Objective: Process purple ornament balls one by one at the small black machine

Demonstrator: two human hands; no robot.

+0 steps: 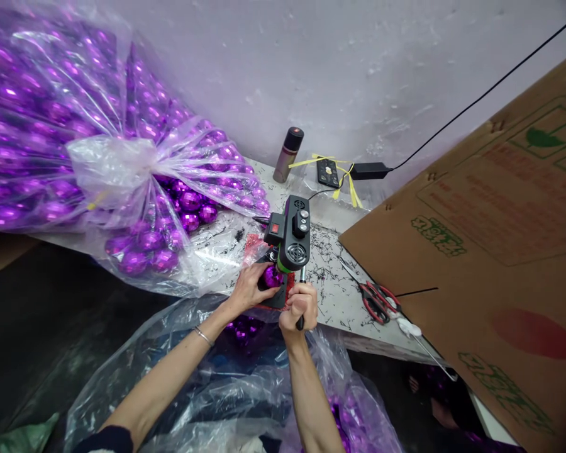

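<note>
A small black press machine (pixel 291 235) with a red switch stands on the white table (pixel 332 302). My left hand (pixel 248 287) is closed around a purple faceted ball (pixel 272 276) held under the machine's head, on a red pad. My right hand (pixel 300 306) is closed in a fist on the machine's lever handle (pixel 301 296), just right of the ball.
A big clear bag of purple balls (pixel 70 126) fills the left. Red-handled scissors (pixel 376 301), a brown bottle (pixel 288 154), a power adapter (pixel 370 170) and black scraps lie on the table. A large cardboard sheet (pixel 495 251) leans at right. More bagged balls (pixel 245 377) lie below.
</note>
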